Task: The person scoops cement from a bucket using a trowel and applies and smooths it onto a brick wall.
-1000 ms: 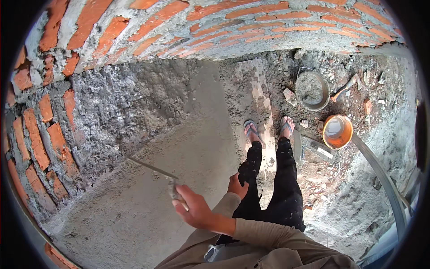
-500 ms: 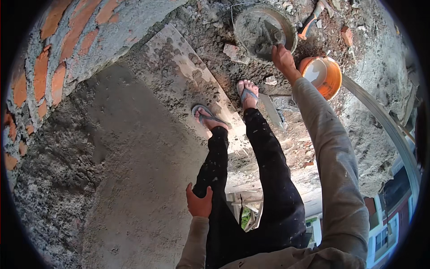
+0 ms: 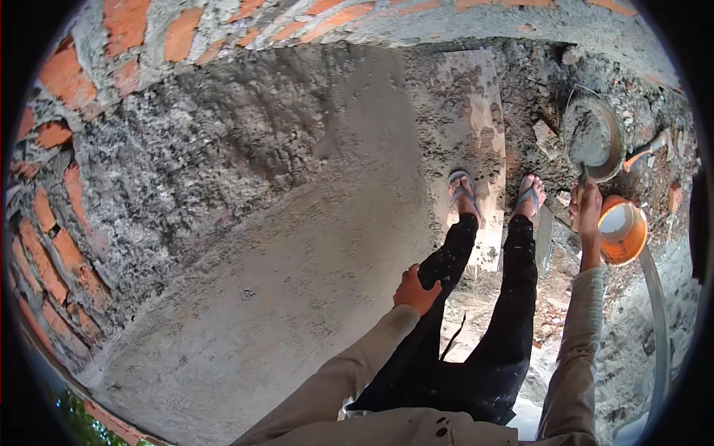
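My right hand (image 3: 588, 208) is closed around the handle of a trowel (image 3: 582, 177), at the near rim of a bucket of grey mortar (image 3: 616, 145). The trowel's blade is hard to make out against the bucket. Just to the right of that hand stands an orange bucket (image 3: 632, 243) with pale liquid in it. My left hand (image 3: 418, 291) rests on my left knee, thumb apart from the fingers, holding nothing. Smooth grey mortar (image 3: 297, 275) spreads over the floor to the left of my legs.
My left foot is on a mortar-splashed board (image 3: 489, 119); my right foot is beside it. Rough mortar (image 3: 216, 141) runs along the brick wall (image 3: 63, 256). An orange-and-black-handled tool (image 3: 645, 151), broken brick (image 3: 546, 138) and a long grey strip (image 3: 657, 320) lie at the right.
The view has swung left, showing more floor and wall. My right hand has drawn the trowel back from inside the mortar bucket to its near rim. My left hand stays on the knee.
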Demonstrator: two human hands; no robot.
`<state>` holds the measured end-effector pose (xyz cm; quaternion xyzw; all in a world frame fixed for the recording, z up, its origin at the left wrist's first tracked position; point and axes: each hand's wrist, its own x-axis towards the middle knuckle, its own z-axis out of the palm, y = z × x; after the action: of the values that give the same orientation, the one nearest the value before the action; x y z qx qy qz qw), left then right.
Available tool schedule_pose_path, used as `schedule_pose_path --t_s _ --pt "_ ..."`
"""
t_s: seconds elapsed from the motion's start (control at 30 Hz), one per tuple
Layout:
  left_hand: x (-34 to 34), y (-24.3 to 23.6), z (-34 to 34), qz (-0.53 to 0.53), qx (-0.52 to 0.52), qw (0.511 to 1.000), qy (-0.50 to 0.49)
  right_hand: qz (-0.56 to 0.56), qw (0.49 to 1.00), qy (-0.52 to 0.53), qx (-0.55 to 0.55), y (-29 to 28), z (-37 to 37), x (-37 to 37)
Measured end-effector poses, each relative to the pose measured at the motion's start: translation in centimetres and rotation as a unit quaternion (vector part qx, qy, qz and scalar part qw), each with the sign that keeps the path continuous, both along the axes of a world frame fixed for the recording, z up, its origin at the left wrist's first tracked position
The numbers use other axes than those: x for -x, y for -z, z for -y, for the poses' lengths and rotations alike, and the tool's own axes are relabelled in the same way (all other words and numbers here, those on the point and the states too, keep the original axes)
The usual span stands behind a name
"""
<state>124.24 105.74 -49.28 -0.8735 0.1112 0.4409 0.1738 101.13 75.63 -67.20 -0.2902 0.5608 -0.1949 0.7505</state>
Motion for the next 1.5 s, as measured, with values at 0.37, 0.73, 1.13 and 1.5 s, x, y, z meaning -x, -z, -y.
schedule_pose_path --t_s 0.37,0.73,1.13,1.5 --pt "1.0 -2.9 -5.7 -0.108 0.11 0.987 -0.043 -0.199 0.936 0.122 0.262 -21.9 -11.6 -29.5" --pt "1.1 -5.4 -4.2 -0.045 0.1 0.994 -0.017 0.084 0.947 -0.164 0.264 -32.5 -24.3 -23.2" --pt "-1.8 -1.3 -2.4 0.011 -0.004 0.998 -0.054 -0.496 0.79 -0.314 0.177 10.6 6.3 2.9" --pt "-1.4 -1.2 -0.6 0.023 -0.009 0.997 -0.068 -0.093 0.983 -0.087 -0.132 12.4 3.5 4.1"
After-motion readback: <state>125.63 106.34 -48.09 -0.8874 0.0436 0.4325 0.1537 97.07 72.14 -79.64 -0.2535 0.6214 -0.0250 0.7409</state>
